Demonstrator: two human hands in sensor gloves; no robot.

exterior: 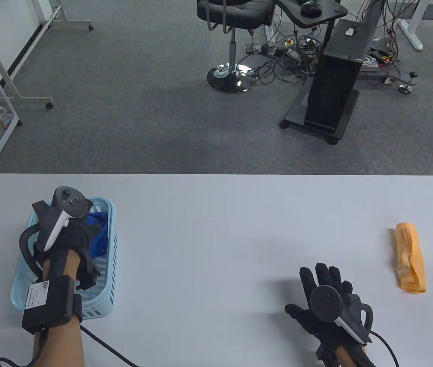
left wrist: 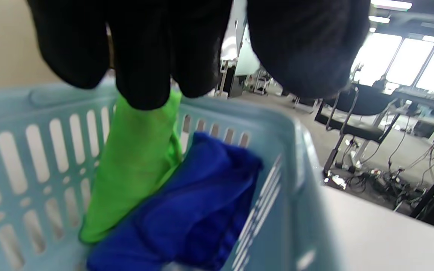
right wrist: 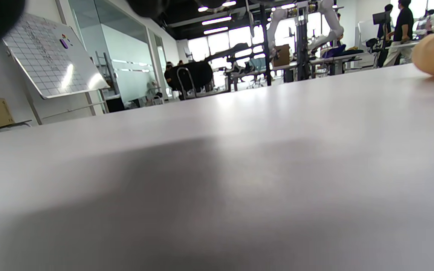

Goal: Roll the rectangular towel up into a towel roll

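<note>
My left hand (exterior: 72, 234) pinches a bright green cloth towel (left wrist: 134, 165) inside the pale blue slotted plastic basket (exterior: 111, 244); my right hand (exterior: 325, 302) lies spread flat on the white table (exterior: 216, 244). No writing I can read.

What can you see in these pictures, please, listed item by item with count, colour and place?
Table: one, white, across the near half of the table view.
Basket: one, light blue slotted plastic, on the table's left side.
Green towel: one, bright green, in the basket, its top pinched by the left hand.
Blue towel: one, deep blue, crumpled in the basket beside the green one.
Towel roll: one, orange, lying on the table's right side.
Office chair: one, black, on the grey carpet beyond the table.
Black stand: one, on castors, right of the chair, cables behind it.
Left hand: black glove, reaching into the basket.
Right hand: black glove, fingers spread, low over the table.
</note>
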